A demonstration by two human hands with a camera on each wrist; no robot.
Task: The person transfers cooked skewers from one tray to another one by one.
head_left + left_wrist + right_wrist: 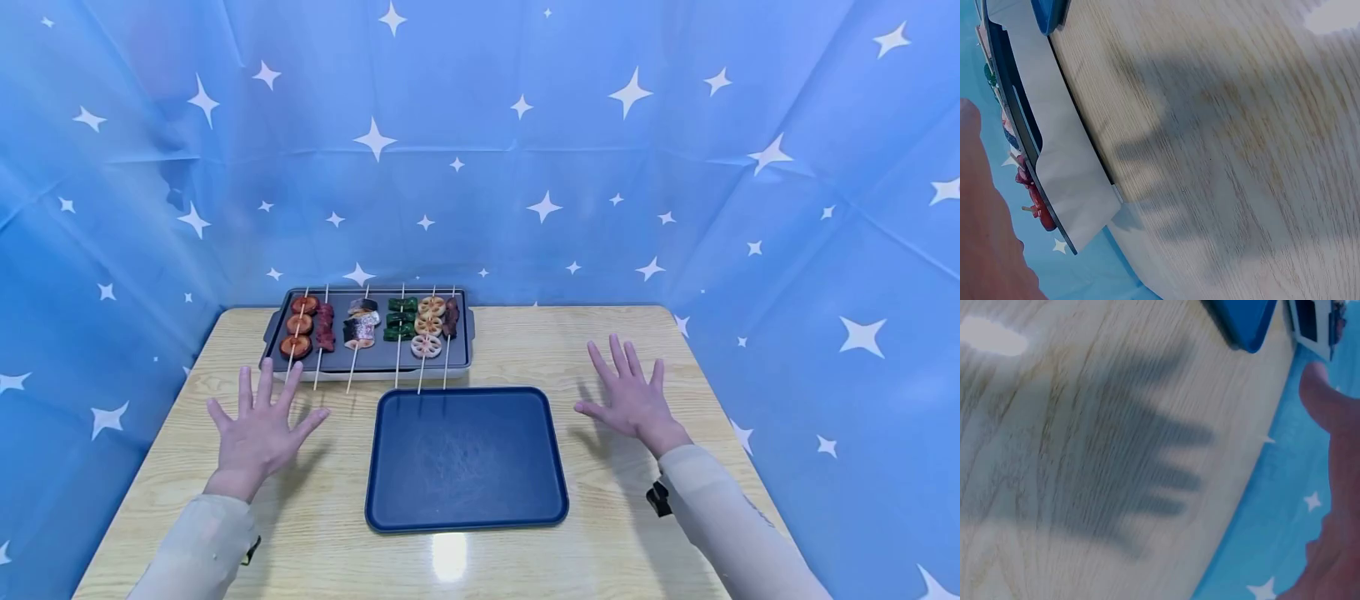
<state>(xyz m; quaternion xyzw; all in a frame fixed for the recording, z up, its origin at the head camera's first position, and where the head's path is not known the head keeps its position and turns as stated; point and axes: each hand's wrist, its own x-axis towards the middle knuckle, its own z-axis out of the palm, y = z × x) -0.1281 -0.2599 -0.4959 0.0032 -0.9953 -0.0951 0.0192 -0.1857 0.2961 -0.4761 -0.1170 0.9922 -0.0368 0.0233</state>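
Note:
My left hand (257,435) hovers over the table left of the blue tray (465,521), fingers spread and holding nothing. In the head view its fingertips overlap the front left edge of the grill plate (351,363). To the tray's right, my right hand (632,398) is held over the table, fingers splayed and empty. Skewers lie side by side on the grill plate: round brown slices (299,324), red meat chunks (325,327), fish pieces (360,331), green rolled pieces (401,319), lotus root slices (427,327) and dark brown meat (450,318). Their sticks point toward me.
The wooden table (517,350) ends at a blue star-patterned curtain (480,200) behind and at both sides. The grill plate stands at the back left, with the tray just in front of its right part. A dark wrist device (659,499) sits under the right sleeve.

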